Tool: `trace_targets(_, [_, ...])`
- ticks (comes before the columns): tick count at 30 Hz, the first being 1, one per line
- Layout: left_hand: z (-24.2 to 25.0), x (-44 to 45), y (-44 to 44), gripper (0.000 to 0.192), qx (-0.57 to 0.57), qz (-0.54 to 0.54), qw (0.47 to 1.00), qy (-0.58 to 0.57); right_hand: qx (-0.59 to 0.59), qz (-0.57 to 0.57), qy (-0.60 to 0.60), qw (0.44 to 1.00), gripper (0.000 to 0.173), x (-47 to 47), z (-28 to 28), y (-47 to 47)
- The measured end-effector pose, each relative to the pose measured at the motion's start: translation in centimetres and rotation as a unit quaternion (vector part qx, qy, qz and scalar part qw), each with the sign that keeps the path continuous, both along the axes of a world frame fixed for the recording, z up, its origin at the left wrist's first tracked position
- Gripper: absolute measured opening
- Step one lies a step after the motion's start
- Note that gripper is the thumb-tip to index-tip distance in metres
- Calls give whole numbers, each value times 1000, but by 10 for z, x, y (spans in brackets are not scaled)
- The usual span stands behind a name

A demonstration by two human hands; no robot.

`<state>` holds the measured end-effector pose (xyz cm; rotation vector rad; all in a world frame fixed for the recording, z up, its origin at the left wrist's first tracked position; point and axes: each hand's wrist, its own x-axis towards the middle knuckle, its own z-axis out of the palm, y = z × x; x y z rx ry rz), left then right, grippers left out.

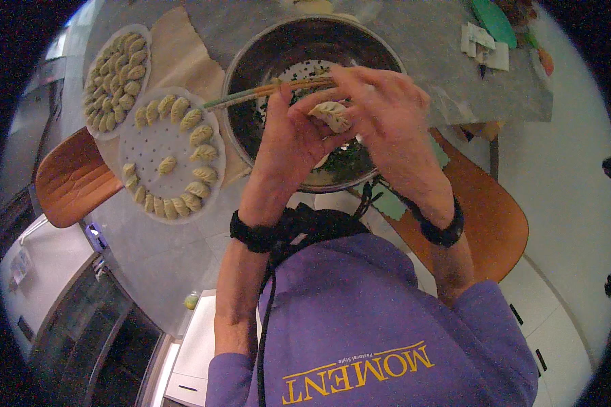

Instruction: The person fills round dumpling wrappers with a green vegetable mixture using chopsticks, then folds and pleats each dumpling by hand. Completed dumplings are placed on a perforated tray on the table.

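Over a large metal bowl (pixel 234 66) with chopped green filling (pixel 346 158) inside, my left hand (pixel 303 132) holds a pleated dumpling (pixel 332 116) between its fingers. My right hand (pixel 387 112), slightly blurred, touches the dumpling's right side. A pair of chopsticks (pixel 244 96) lies across above the dumpling, green ends pointing left; their right ends are at my right hand, and whether its fingers grip them is hard to tell. Left of the bowl, a round perforated liner (pixel 150 147) bears a ring of dumplings with one dumpling (pixel 167 165) inside the ring. A second liner (pixel 92 127) behind it is packed with dumplings.
Brown paper or cloth (pixel 183 56) lies between the liners and the bowl on the covered table (pixel 427 30). White packets (pixel 489 48) and a green item (pixel 494 23) are at the far right. Brown chairs (pixel 489 219) stand at the table's near right and at the left.
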<state>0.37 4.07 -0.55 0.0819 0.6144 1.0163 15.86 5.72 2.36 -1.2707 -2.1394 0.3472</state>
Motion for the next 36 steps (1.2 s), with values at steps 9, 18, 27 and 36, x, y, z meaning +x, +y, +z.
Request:
trace_targets(9, [2, -4, -1, 75, 9, 17, 996, -90, -105, -69, 132, 983, 22, 7, -8, -10])
trace_targets(18, [-2, -5, -1, 70, -1, 25, 998, -60, -81, -49, 101, 990, 26, -10, -17, -17])
trace_targets(27, [-1, 5, -5, 65, 18, 28, 999, 24, 16, -72, 43, 996, 13, -15, -21, -17])
trace_targets(36, [-1, 5, -6, 61, 27, 40, 998, 39, 17, -59, -26, 998, 17, -12, -14, -20])
